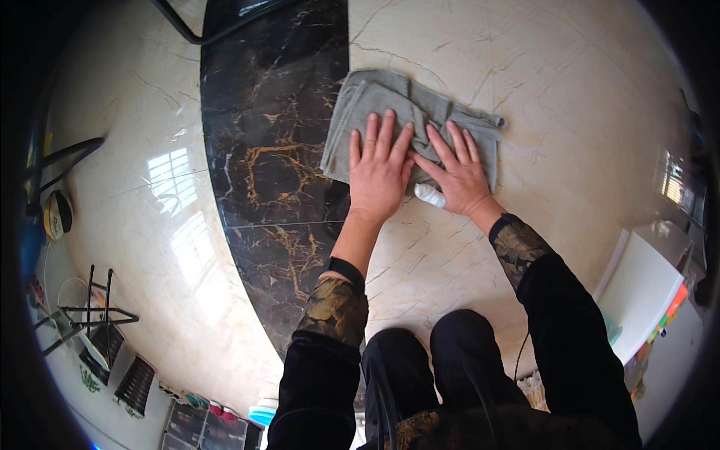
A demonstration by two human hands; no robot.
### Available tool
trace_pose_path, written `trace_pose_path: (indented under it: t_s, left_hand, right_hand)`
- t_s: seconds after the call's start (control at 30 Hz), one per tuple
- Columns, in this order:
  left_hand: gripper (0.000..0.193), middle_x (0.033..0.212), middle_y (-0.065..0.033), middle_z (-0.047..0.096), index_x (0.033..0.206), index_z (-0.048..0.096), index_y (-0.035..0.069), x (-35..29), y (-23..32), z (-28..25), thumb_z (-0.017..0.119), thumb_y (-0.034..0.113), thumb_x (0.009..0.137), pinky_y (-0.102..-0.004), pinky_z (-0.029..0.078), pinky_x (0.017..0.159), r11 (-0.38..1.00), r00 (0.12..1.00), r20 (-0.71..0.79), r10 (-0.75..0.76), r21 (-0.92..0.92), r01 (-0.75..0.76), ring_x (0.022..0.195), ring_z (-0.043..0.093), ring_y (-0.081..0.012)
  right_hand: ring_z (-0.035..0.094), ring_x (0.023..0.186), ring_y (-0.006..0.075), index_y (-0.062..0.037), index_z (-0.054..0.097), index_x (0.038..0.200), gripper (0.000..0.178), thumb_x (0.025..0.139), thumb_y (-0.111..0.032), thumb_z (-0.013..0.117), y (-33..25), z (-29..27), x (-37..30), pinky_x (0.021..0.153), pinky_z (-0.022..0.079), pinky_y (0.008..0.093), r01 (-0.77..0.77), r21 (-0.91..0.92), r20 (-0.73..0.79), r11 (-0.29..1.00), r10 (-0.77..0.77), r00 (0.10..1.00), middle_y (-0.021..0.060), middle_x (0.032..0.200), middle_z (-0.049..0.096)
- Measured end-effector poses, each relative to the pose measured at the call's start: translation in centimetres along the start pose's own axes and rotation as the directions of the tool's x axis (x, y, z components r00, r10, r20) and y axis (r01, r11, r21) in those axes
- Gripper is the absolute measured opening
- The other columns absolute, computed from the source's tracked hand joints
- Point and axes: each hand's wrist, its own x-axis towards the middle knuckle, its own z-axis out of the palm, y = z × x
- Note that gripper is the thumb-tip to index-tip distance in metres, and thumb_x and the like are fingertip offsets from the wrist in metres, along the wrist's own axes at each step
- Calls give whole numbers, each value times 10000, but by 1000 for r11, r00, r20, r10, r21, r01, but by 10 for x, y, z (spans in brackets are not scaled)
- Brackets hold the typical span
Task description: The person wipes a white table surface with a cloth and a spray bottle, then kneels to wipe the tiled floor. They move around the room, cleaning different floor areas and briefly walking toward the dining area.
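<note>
A folded grey garment (375,101) lies on the glossy marble floor (562,112), partly over a dark marble band (270,150). My left hand (379,169) lies flat on the garment with fingers spread. Beside it, my right hand (457,172) also presses flat on the cloth, and its thumb wears a white bandage (430,196). The two hands touch at the thumbs. Neither hand grips anything. My knees (427,345) in black trousers are below the hands.
A black metal rack (97,315) and dark baskets (135,384) stand at the lower left. A white board or box (641,292) sits at the right. Black chair legs (195,30) show at the top left. Coloured items (217,409) line the bottom edge.
</note>
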Motion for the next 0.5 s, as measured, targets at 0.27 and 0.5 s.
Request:
trace_pose_path:
  t_s: [0.27,0.5]
  left_hand:
    - [645,1685,-111,337,1561,483,246,-13,-17,24,629,409,954,-581,185,1245,999,985,-165,44,-12,-46,1570,255,-366]
    - [649,1657,-110,381,1537,506,243,-10,-29,4,662,409,929,-589,236,1225,1000,992,-128,15,-10,-16,1539,313,-353]
  right_hand:
    - [216,1552,441,-368,540,1510,632,909,-515,670,4,11,-3,1246,185,611,17,-49,-10,999,-18,1000,104,1708,259]
    - [230,1543,451,-379,556,1492,591,925,-506,665,-20,3,34,1239,186,618,18,-93,-87,996,-26,996,111,1703,279]
